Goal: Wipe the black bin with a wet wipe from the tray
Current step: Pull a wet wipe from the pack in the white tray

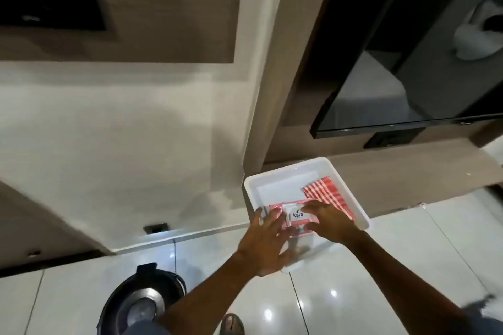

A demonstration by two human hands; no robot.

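Observation:
A white tray (275, 177) stands on the glossy floor by the wall. In it lies a pink wet wipe pack (295, 215) with a white flap label. My left hand (268, 242) rests flat on the pack's left end, fingers spread. My right hand (328, 221) lies on the pack's right end, its fingertips at the edge of the white flap. Whether the flap is lifted is hidden by the fingers. The black bin (141, 299), round with a shiny lid, stands on the floor at lower left, apart from both hands.
A red-and-white checked cloth (328, 193) lies folded in the tray's right side. A dark glass door (408, 84) stands behind the tray. A foot in a sandal (231, 323) is at the bottom edge. A white wall runs along the left.

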